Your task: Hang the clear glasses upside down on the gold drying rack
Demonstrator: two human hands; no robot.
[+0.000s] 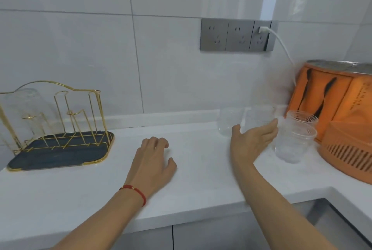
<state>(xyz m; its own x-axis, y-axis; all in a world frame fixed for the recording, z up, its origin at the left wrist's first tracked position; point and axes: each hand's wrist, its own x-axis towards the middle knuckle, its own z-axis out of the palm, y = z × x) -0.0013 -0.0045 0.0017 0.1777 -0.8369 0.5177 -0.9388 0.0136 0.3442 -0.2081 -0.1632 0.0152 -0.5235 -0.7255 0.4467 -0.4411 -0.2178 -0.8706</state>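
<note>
The gold drying rack (80, 109) stands on a dark tray at the far left of the white counter. One clear glass (26, 109) hangs upside down on its left prong. Several clear glasses stand upright at the right: one (227, 122) near the wall, one (258, 117) behind my fingers, and a ribbed pair (291, 145) beside the orange appliance. My right hand (251, 143) is open, fingers spread, just in front of the glasses, holding nothing. My left hand (153, 165) rests palm down on the counter with fingers curled, a red bracelet at the wrist.
An orange appliance (342, 121) fills the right corner, its white cord (285, 48) plugged into grey wall sockets (235, 35). A steel sink (332, 219) lies at the lower right. The counter's front edge (181, 217) runs below my forearms.
</note>
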